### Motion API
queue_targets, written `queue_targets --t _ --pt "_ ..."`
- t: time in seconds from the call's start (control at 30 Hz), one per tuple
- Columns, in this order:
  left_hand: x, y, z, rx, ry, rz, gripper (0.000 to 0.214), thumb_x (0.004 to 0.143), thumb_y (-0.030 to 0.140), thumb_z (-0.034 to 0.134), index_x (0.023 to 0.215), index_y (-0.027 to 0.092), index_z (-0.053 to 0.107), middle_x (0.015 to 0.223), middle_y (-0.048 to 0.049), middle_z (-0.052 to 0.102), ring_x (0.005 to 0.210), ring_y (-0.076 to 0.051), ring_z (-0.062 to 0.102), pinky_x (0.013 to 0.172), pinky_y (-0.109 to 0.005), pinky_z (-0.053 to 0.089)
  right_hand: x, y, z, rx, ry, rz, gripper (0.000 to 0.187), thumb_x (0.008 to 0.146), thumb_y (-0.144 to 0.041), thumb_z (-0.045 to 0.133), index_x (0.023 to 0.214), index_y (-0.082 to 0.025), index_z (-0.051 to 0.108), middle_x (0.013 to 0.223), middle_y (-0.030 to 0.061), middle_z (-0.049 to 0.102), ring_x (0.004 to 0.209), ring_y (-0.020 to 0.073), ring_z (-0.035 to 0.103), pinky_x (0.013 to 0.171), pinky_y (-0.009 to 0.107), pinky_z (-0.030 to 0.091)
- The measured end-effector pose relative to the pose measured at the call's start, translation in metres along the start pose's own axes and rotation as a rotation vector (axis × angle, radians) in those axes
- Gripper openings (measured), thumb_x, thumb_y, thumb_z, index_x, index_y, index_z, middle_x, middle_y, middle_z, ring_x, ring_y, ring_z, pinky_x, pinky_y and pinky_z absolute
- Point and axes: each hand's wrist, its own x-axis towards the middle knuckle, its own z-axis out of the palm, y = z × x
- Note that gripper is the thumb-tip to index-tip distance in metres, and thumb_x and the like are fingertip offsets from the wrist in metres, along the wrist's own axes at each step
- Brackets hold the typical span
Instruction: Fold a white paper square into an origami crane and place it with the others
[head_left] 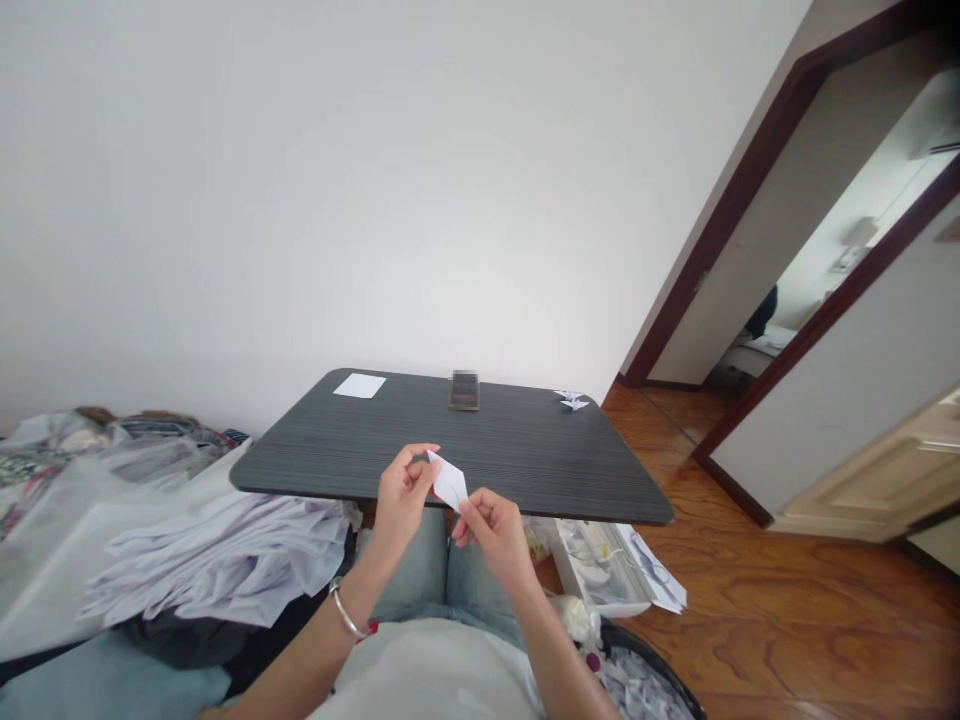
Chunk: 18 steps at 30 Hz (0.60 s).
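Note:
A small folded white paper point(449, 482), roughly diamond-shaped, is held between my two hands over the near edge of the dark table. My left hand point(407, 487) pinches its upper left corner between thumb and fingers. At its lower right end, the thumb and fingers of my right hand point(489, 525) are closed on it. Farther back on the table, folded paper cranes point(574, 400) sit near the right corner. A stack of white paper squares or a single sheet point(360, 386), I cannot tell which, lies near the left back corner.
The dark table point(525, 450) stands against a white wall. A small propped-up device point(464, 390), blurred, is at its back middle. Piled white cloth or paper point(225, 555) lies to the left. At the right below are a white box point(600, 570) and a bag of paper pieces point(637, 685).

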Motion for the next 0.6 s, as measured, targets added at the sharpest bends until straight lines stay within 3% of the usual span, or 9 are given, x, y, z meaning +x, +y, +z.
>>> queue_targets --t 0.2,0.43,0.6 --pt "-0.0011 0.0001 -0.0029 -0.118 -0.002 -0.042 0.031 0.079 0.042 0.055 0.092 0.013 0.058 0.057 0.0022 0.057 0.049 -0.009 0.052 0.047 -0.019 0.043 0.0019 -0.0002 -0.0038 0.145 0.042 0.025 0.033 0.075 -0.046 0.062 0.06 -0.017 0.053 0.046 -0.0012 0.06 0.037 0.0081 0.051 0.038 0.017 0.032" --pt "-0.0066 0.0046 0.0014 -0.138 -0.101 -0.034 0.049 0.071 0.028 0.067 0.116 0.019 0.05 0.077 -0.0002 0.064 0.064 -0.011 0.058 0.054 -0.02 0.048 0.002 -0.0064 -0.0037 0.262 0.02 0.06 0.034 0.073 -0.045 0.063 0.058 -0.017 0.052 0.046 -0.0024 0.058 0.037 0.0071 0.049 0.039 0.017 0.033" --pt "-0.0072 0.0028 0.0015 -0.065 -0.143 -0.044 0.028 0.072 0.029 0.065 0.095 0.013 0.064 0.079 -0.0044 0.067 0.061 -0.012 0.059 0.058 -0.023 0.049 0.0017 -0.0022 -0.0017 0.235 0.038 0.069 0.036 0.077 -0.047 0.058 0.059 -0.017 0.052 0.048 -0.0018 0.058 0.039 0.0084 0.049 0.041 0.019 0.034"
